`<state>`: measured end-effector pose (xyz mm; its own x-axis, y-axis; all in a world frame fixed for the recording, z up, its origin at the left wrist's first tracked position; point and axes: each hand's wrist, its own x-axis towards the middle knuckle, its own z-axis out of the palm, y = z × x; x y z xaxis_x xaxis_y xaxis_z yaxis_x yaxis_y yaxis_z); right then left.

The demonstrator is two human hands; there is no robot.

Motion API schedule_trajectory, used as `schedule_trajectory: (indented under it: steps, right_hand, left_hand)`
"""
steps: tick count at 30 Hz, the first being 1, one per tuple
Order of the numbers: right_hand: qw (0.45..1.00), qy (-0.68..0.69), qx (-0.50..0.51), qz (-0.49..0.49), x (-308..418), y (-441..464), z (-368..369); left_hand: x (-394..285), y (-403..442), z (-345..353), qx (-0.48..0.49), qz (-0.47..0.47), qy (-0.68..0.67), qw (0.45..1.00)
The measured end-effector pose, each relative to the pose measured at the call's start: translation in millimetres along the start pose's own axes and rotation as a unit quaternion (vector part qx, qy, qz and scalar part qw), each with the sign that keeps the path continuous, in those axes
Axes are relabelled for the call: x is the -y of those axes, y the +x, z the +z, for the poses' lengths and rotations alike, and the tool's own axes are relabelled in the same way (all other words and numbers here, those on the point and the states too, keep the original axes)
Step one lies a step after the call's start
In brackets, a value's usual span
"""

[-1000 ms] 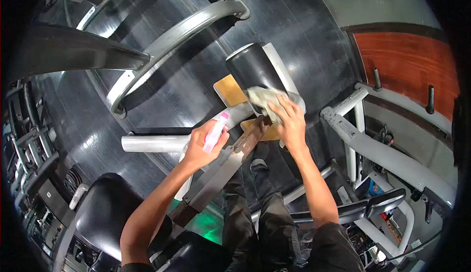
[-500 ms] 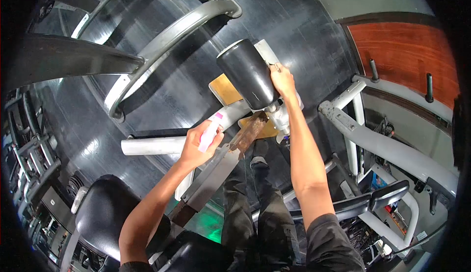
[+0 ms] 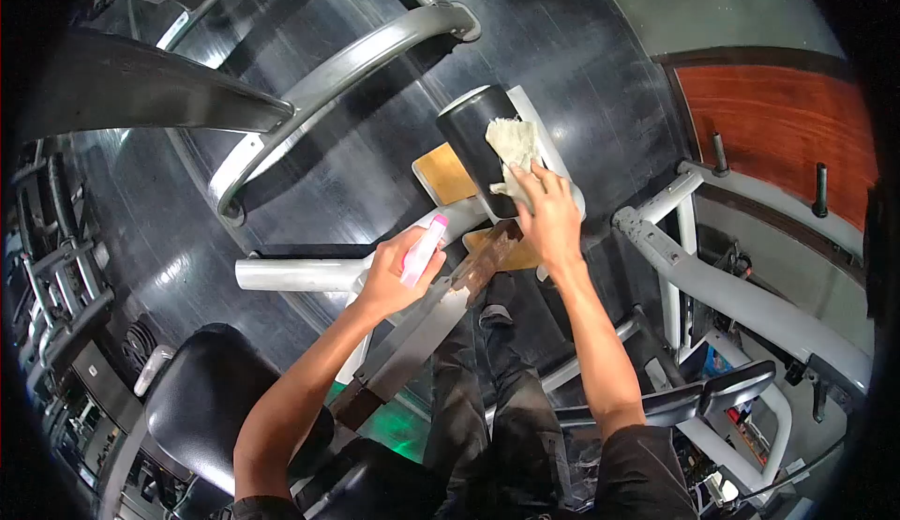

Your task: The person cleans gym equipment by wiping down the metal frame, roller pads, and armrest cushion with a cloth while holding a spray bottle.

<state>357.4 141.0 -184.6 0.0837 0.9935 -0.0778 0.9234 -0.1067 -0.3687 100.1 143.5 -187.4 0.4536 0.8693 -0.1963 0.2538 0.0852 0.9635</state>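
Note:
In my left hand (image 3: pixel 394 281), the fingers are wrapped round a small white bottle with a pink top (image 3: pixel 426 248), held tilted above the grey machine beam. My right hand (image 3: pixel 553 223) presses a crumpled pale cloth (image 3: pixel 512 141) onto the upper side of a black padded roller (image 3: pixel 465 124). The cloth spreads beyond my fingertips, and its part under the palm is hidden. Beneath the roller, a rusty, worn section (image 3: pixel 489 262) of the beam runs back toward my legs.
A black seat (image 3: pixel 202 398) lies at my lower left. A curved grey frame (image 3: pixel 352 56) arches ahead on the left. Another machine's pale frame (image 3: pixel 750 286) stands on the right, near a reddish wood panel (image 3: pixel 769 121). Yellowish plates (image 3: pixel 444 175) show beside the roller.
My right hand has come from the roller's far right side onto its top, and the cloth now shows there. The left hand still holds the bottle, a little farther right.

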Motion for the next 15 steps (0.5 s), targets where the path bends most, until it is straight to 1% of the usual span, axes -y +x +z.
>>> schedule_trajectory:
  steps: [1, 2, 3, 5, 6, 7, 9, 10, 12, 13, 14, 15]
  right_hand:
    - [0.998, 0.036, 0.045, 0.027, 2, 4, -10]
    - [0.993, 0.107, 0.002, 0.051, 5, 14, -18]
    - [0.993, 0.107, 0.002, 0.05, 11, 22, -25]
    - [0.977, 0.159, 0.023, 0.139, 33, 41, -52]
    - [0.983, 0.139, 0.052, 0.106, 39, 48, -64]
    - [0.991, 0.093, 0.088, 0.039, 38, 53, -70]
    - [0.979, 0.034, 0.196, 0.045, 41, 63, -81]
    - [0.979, 0.033, 0.197, 0.045, 43, 69, -86]
    - [0.968, 0.039, 0.24, 0.053, 46, 80, -90]
    - [0.968, 0.039, 0.241, 0.052, 43, 84, -88]
    - [0.946, 0.153, 0.281, 0.043, 34, 86, -85]
    - [0.91, 0.265, 0.317, 0.034, 24, 88, -80]
  left_hand:
    - [0, 0, 0, -0.003, 0.002, 0.0, 1.0]
    - [-1, 0, 0, -0.003, -0.007, -0.008, 1.0]
    - [-1, 0, 0, -0.004, -0.017, -0.017, 1.0]
    - [1, 0, 0, -0.002, -0.016, -0.007, 1.0]
    - [2, 0, -1, 0.0, -0.015, 0.003, 1.0]
    - [2, 0, -2, -0.001, -0.016, 0.003, 1.0]
    - [3, 0, -1, 0.006, -0.025, 0.012, 1.0]
    - [3, 0, -1, 0.006, -0.026, 0.011, 1.0]
    - [3, 1, -1, 0.006, -0.023, 0.007, 1.0]
    - [3, 0, -1, 0.005, -0.023, 0.007, 1.0]
    - [3, 0, -1, 0.008, -0.026, 0.0, 1.0]
    - [3, 0, -1, 0.011, -0.028, -0.007, 1.0]
